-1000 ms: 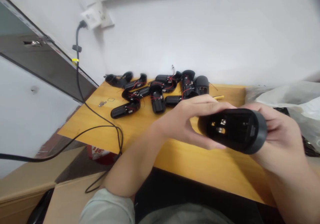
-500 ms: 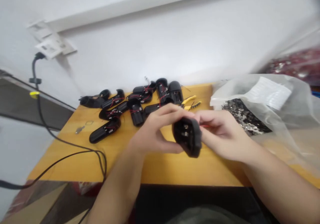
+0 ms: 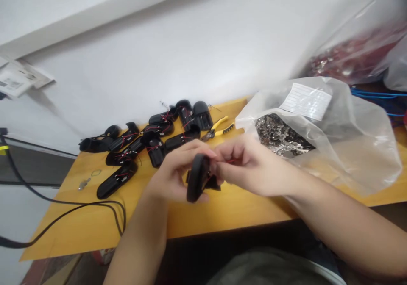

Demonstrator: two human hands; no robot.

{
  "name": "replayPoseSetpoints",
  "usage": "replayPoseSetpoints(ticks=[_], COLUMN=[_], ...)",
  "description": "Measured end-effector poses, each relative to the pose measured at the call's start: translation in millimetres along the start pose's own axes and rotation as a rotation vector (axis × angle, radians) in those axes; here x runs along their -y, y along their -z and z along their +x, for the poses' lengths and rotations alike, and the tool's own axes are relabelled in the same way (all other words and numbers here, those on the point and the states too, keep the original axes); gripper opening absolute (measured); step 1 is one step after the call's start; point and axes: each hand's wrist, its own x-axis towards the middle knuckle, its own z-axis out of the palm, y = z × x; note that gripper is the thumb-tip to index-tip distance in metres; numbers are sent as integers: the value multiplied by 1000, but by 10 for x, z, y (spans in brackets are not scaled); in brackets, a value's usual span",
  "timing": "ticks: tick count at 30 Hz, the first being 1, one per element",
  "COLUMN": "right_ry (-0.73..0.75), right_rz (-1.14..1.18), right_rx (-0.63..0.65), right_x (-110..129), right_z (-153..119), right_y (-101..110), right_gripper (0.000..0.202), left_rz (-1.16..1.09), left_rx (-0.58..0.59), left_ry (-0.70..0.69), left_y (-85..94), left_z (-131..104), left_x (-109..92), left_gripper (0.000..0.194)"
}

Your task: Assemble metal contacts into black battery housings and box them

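Note:
My left hand (image 3: 170, 170) grips a black plastic housing (image 3: 197, 178) above the front part of the table, thumb below it and fingers over its top. The housing's rounded end faces me, so most of its inside is hidden. Close against its right side, my right hand (image 3: 254, 166) is closed in a pinch. A short red wire (image 3: 234, 161) shows at those fingers, and their tips are partly hidden. Behind my hands lie yellow-handled pliers (image 3: 219, 128). Several similar black housings (image 3: 155, 149) with red and black wires are spread to the left.
An open clear plastic bag (image 3: 349, 141) of small metal pieces (image 3: 280, 134) stands on the right, a white label on it. Farther back is another bag (image 3: 352, 65) with reddish contents. A black cable (image 3: 79, 204) loops over the left of the wooden table (image 3: 222, 217).
The view has swung to the right. The housing has turned from showing its inside with metal contacts to showing its rounded end. Both hands keep close together at it.

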Motion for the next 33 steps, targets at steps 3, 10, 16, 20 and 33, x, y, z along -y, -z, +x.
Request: replayPoseSetpoints(ticks=[3,10,16,20,33], right_ry=[-10,92,308,473,621], right_rz=[-14,-122,-361,-481,-896], right_rx=[-15,-55,-75,-55,27], right_x=[-41,-93,-95,-128,-141], right_z=[3,14,-67,-78,-62], right_y=[-19,-14,-21,-2,110], right_gripper=[27,23,18,17,24], left_rz=[77,327,359,313,316], left_rx=[20,25,-21,-35,-20], left_ry=[-3,-128,-151,-174,-164], left_y=[18,60,-17,-27,-14], left_z=[12,-22,-69,-71,-76], left_x=[-57,-123,-198,-182,-115], left_gripper=[77,74,71,70,71])
